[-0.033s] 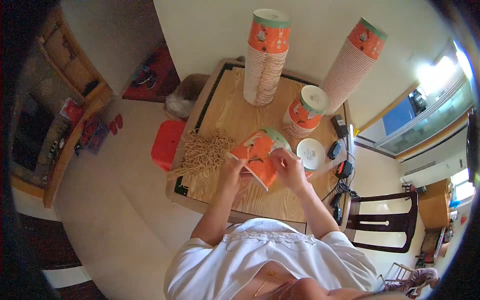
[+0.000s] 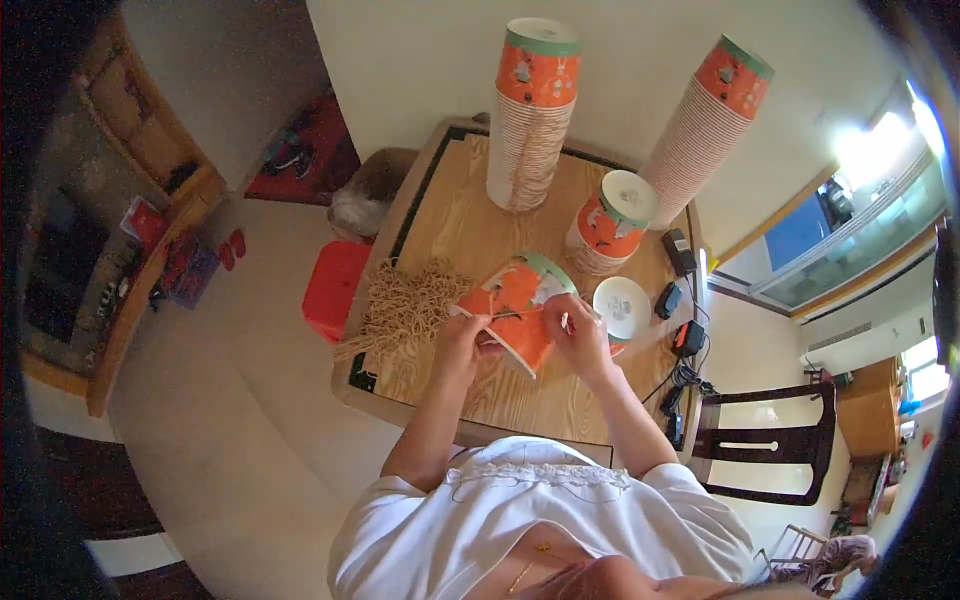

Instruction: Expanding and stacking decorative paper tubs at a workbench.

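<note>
An orange paper bucket (image 2: 515,290) with a green base band lies tilted in front of me, its open rim toward my body. My left hand (image 2: 465,342) is closed on the rim at the bucket's left side. A thin cord (image 2: 508,315) runs across the bucket's side between my hands. With fingers pinched at the cord's right end, my right hand (image 2: 582,340) rests against the bucket; its fingertips are partly hidden. Left of the bucket lies a tangled heap of tan cords (image 2: 410,305). Just right of my right hand is an upturned bucket (image 2: 621,309) with a white base.
A tall bucket stack (image 2: 535,120) stands at the table's back, another tall stack (image 2: 710,125) leans at the back right, and a short stack (image 2: 612,222) is nearer. Chargers and cables (image 2: 687,338) line the right edge. A red bin (image 2: 335,290) and a dark chair (image 2: 765,445) flank the table.
The bucket and both hands have shifted very slightly, with the rim a little higher. The grips stay the same.
</note>
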The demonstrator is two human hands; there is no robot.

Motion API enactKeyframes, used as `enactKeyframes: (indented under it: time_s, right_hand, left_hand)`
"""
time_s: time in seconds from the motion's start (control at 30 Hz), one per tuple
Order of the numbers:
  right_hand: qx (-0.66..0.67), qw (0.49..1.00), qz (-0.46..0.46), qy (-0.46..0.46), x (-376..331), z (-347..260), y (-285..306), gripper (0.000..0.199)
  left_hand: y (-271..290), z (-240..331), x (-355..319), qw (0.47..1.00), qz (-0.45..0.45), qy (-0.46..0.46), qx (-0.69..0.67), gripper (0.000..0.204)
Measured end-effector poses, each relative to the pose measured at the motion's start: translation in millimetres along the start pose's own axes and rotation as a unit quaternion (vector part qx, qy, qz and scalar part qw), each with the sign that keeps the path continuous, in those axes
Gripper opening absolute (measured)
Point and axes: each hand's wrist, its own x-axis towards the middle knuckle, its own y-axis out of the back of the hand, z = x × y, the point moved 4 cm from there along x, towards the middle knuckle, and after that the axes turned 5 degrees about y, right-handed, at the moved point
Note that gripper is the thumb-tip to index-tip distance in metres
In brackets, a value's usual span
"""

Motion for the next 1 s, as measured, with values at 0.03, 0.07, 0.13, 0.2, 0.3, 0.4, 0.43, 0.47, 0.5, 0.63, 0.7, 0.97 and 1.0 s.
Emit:
enactKeyframes:
  time_s: [0.03,0.07,0.13,0.2,0.3,0.4,0.43,0.47,0.5,0.63,0.7,0.97,1.0]
  right_hand:
    - [-0.039,0.998,0.008,-0.037,2,3,1,0.029]
    - [-0.04,0.998,0.009,-0.038,4,9,-1,0.029]
    - [-0.214,0.951,0.178,0.132,7,12,1,0.046]
    - [-0.183,0.963,0.161,0.112,9,20,-3,0.05]
    - [0.528,0.842,0.069,-0.089,20,43,-15,0.038]
    - [0.177,0.98,0.013,-0.093,32,72,-6,0.029]
    - [0.197,0.973,0.037,-0.117,32,71,-5,0.02]
    - [0.197,0.973,0.037,-0.118,37,68,-7,0.02]
    - [0.149,0.972,-0.009,-0.183,40,71,-11,0.019]
    - [0.097,0.966,-0.031,-0.237,32,114,-50,0.019]
    - [0.128,0.968,-0.058,-0.209,27,118,-64,0.02]
    - [0.391,0.879,-0.088,-0.258,-11,105,-87,0.024]
    - [0.365,0.901,-0.089,-0.217,-10,103,-85,0.026]
  left_hand:
    - [5,2,4,1.0,0.0,0.0,0.0,0.03]
    - [11,0,11,1.0,-0.007,0.006,-0.019,0.033]
    - [10,3,16,0.998,-0.019,0.025,-0.06,0.035]
    - [14,6,25,0.993,-0.008,0.022,-0.116,0.036]
    - [9,14,28,0.984,-0.018,0.027,-0.176,0.043]
    - [-10,-4,12,0.938,-0.234,-0.073,0.244,0.071]
    - [-3,-28,3,0.882,-0.252,-0.122,0.378,0.075]
    - [-11,-46,-9,0.804,-0.266,-0.167,0.504,0.08]
    - [-20,-57,-15,0.805,-0.266,-0.167,0.503,0.08]
    - [-26,-92,-7,0.813,-0.122,-0.226,0.522,0.071]
    - [0,-107,10,0.861,-0.054,-0.16,0.48,0.061]
    - [47,-98,32,0.931,0.044,-0.133,0.337,0.018]
    - [41,-100,29,0.96,0.02,-0.051,0.274,0.023]
